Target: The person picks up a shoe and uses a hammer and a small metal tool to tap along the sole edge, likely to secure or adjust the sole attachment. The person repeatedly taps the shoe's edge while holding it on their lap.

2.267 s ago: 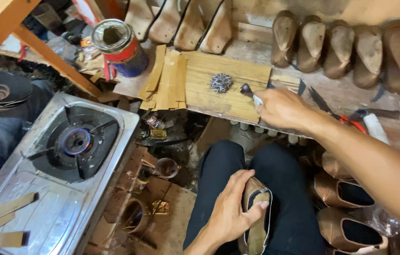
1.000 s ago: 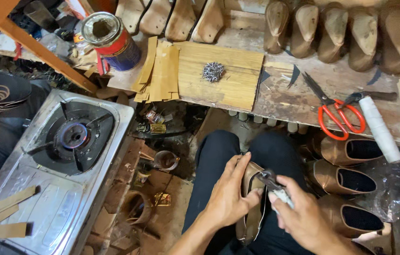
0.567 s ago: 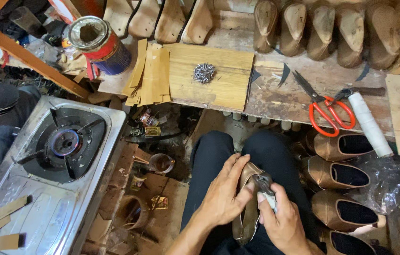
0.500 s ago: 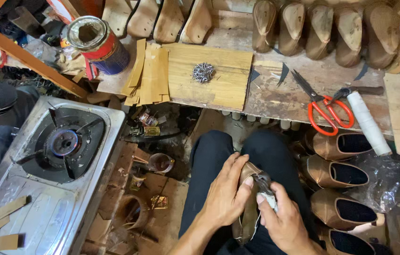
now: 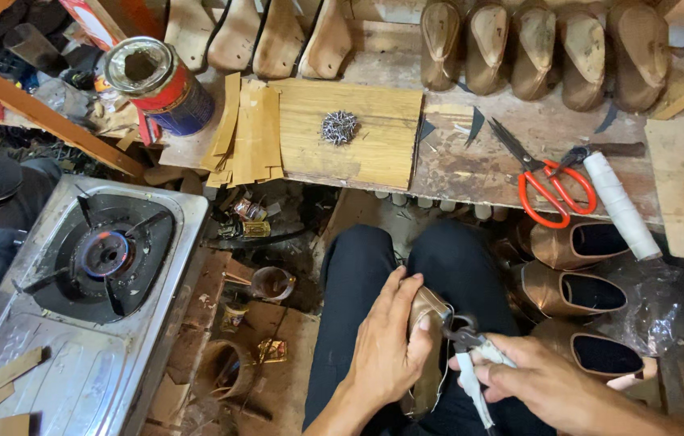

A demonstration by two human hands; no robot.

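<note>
Bronze shoe upper on its last rests on your lap at the lower centre of the frame, your left hand wrapped around its side with the thumb on its top. Your right hand, lower right, is closed around lasting pliers, whose jaws touch the shoe's edge. Red-handled scissors lie on the workbench, upper right.

Shoe mostly hidden under left hand, pincers' handles cut off below

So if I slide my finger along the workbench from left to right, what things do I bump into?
Paint can → thin wooden strips → pile of small nails → red-handled scissors → white roll.
</note>
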